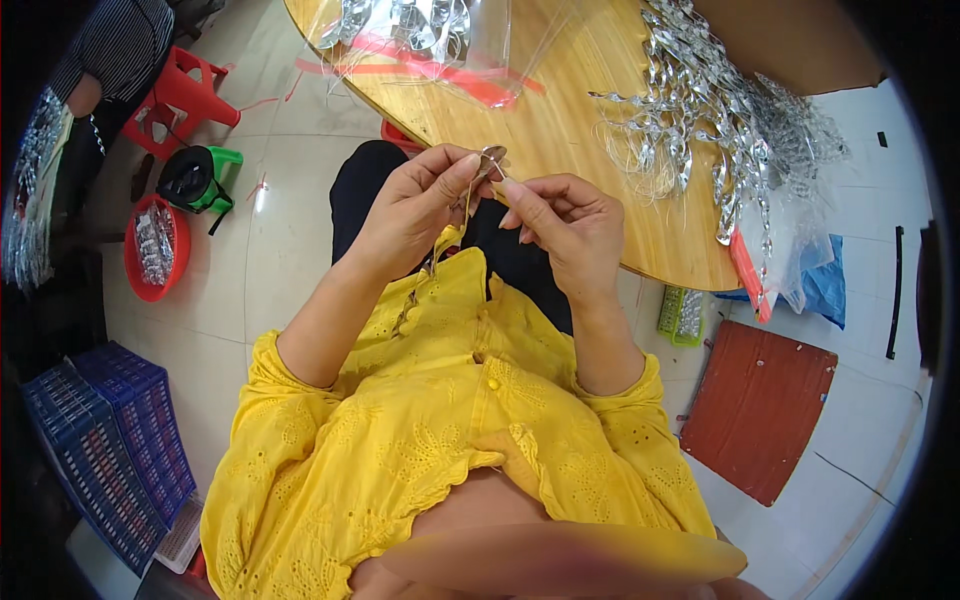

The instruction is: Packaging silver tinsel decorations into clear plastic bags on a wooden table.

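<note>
— What is held, and where?

— A small shiny metal piece (490, 157) is pinched at its top by the fingertips of the left hand (415, 205). It is held up in front of the chest, just before the curved edge of the round wooden table (570, 130). A thin chain or string hangs down from it to the yellow shirt (450, 400). The right hand (570, 225) is curled close beside the piece, with fingertips bent in; whether anything is gripped by it cannot be told.

— How much room is left around it?

— Open air is seen between the hands and the table edge. Pale floor tiles (290, 200) are seen to the left.

— What can be counted?

— Two hands are seen. One heap of shiny pieces (700, 110) is piled on the table's right side, too many to count. One red bowl (150, 250), one red stool (185, 95), two blue crates (110, 440) and one red board (760, 405) are set on the floor.
</note>
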Demonstrator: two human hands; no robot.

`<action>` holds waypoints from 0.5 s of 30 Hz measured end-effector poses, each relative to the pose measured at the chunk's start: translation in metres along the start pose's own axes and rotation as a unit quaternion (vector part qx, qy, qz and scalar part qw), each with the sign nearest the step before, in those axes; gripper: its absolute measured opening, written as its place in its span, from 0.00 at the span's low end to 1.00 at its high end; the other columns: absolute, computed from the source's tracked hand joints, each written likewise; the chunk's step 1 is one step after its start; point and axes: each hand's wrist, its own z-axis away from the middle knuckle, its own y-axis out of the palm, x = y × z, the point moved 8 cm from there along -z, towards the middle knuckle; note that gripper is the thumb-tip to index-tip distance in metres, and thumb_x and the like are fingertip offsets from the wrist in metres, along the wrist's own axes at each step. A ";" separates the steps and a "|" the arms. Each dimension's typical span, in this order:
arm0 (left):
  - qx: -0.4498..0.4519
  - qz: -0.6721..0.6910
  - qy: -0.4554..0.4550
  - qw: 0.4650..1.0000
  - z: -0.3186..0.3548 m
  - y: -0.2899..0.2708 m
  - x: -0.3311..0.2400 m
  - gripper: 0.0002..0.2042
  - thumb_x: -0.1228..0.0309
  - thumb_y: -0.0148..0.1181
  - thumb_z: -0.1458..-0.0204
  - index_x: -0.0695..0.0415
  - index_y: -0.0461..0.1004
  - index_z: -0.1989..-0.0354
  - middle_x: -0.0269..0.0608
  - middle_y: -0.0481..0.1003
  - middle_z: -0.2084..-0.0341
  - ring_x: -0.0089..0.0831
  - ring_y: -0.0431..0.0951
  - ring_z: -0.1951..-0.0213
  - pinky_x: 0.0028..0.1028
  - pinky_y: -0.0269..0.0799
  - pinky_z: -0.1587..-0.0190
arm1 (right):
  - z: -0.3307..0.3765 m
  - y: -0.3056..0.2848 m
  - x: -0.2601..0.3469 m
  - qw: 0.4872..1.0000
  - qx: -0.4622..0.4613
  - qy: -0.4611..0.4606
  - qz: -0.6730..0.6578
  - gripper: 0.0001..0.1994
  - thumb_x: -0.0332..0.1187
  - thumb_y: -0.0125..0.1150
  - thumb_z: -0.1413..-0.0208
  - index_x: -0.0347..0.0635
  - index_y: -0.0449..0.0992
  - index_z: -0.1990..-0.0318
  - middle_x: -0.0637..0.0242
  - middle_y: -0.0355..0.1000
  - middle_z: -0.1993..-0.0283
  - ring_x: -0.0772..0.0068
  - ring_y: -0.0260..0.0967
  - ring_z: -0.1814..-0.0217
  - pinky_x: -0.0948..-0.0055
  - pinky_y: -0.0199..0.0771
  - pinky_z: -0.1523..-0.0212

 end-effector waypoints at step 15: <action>0.018 0.005 -0.025 1.000 0.003 0.003 0.007 0.08 0.68 0.47 0.48 0.59 0.67 0.67 0.31 0.69 0.74 0.15 0.66 0.70 0.14 0.60 0.70 | -0.003 -0.001 -0.007 1.000 -0.002 0.007 -0.003 0.09 0.26 0.59 0.57 0.32 0.70 0.67 0.65 0.70 0.79 0.84 0.64 0.81 0.91 0.58 0.83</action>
